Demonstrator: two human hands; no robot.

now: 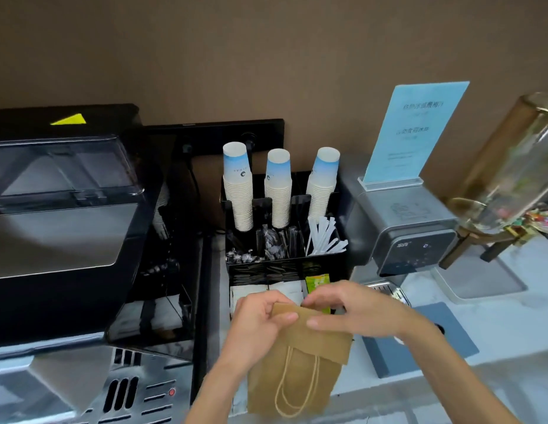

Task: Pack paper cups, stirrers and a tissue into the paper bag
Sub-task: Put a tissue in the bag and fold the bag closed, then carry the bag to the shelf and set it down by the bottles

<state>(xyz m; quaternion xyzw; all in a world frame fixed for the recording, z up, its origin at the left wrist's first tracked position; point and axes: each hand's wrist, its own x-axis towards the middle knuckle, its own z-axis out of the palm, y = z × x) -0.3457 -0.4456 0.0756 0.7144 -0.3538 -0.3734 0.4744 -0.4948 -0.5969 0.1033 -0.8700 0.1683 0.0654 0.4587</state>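
A flat, folded brown paper bag (300, 368) with twisted paper handles is held in front of me, its folded bottom flap uppermost. My left hand (260, 322) grips the flap's left corner and my right hand (349, 310) pinches its right top edge. Behind the hands stands a black organiser (340, 258). At its back are three upside-down stacks of white and blue paper cups (278, 194). White wrapped stirrers (324, 237) lean in its right middle slot. White tissues or napkins (251, 292) lie in its front slots, partly hidden by my hands.
A large black and steel coffee machine (61, 228) fills the left. To the right stand a grey water dispenser (407, 234) with a blue sign (416, 130) on top, a glass candy jar (517, 166), and a grey mat (419, 341) on the white counter.
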